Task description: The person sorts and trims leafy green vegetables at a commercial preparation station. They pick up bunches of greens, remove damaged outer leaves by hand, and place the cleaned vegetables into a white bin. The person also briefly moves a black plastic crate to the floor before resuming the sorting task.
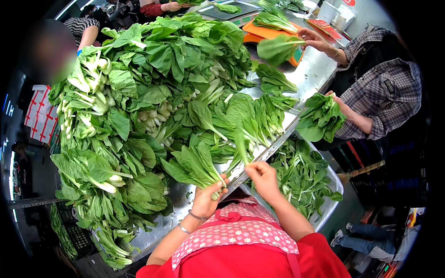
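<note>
My left hand [207,199] grips a small bunch of leafy greens [194,163] by the pale stem ends, over the front edge of the metal table [180,201]. To its right, my right hand [262,175] pinches the stem of a single green leaf [240,144], which is blurred. Just beyond that leaf, a row of greens [257,118] lies along the table edge, stems towards me. A large heap of the same greens [139,80] rises on the left and at the back, with stem ends showing in places.
Below the table edge at right stands a lined tub [335,194] holding loose leaves [299,173]. A co-worker in a checked shirt [393,93] holds greens in both hands beside an orange scale [259,29]. Another scale [226,10] stands at the back. A broom [361,170] is at far right.
</note>
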A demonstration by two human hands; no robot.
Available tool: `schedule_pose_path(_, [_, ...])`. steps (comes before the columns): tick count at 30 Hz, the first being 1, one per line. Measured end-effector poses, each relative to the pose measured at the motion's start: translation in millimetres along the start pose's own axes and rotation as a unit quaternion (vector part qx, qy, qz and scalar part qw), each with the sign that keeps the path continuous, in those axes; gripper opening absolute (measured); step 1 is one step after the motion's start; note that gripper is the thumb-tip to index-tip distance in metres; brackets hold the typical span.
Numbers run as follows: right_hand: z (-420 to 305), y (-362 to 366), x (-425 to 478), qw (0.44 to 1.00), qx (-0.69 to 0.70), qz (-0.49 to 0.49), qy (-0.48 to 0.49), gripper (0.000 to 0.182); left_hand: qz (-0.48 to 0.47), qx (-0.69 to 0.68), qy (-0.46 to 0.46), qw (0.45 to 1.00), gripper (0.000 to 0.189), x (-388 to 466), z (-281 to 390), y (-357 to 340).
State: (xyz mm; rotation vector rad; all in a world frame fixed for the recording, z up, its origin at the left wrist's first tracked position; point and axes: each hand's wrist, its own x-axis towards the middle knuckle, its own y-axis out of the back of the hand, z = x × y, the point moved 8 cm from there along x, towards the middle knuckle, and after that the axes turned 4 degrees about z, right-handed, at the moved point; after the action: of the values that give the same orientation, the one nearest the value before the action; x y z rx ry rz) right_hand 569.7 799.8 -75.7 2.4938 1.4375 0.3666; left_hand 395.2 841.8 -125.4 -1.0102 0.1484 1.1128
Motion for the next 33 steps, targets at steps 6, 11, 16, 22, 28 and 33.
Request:
schedule_pose_path(6, [-59,-34,-9,0.972,-0.108,-0.127,0.166,0.020,-0.019,0.065,-0.070,0.995,0.026,-5,10,-1])
schedule_pose_path(11, [-25,9,55,0.929,-0.335,0.068,0.142,0.055,-0.012,-0.028,-0.063,0.998,0.024,-17,21,14])
schedule_pose_path(16, [34,9,91,0.989,-0.134,0.064,0.018,0.025,-0.018,-0.041,-0.055,0.998,0.025,-28,20,19])
schedule_pose_path(22, [-11,27,60,0.985,-0.023,0.151,0.082,0.014,-0.004,-0.030,-0.049,0.998,0.028,-41,29,23])
schedule_pose_path(28, [-37,-27,15,0.946,-0.179,-0.066,0.261,0.016,0.004,-0.054,-0.052,0.997,0.025,-36,26,33])
schedule_pose_path(33, [-17,12,45,0.909,-0.351,0.139,0.175,0.015,0.007,-0.056,-0.045,0.997,0.024,-33,23,31])
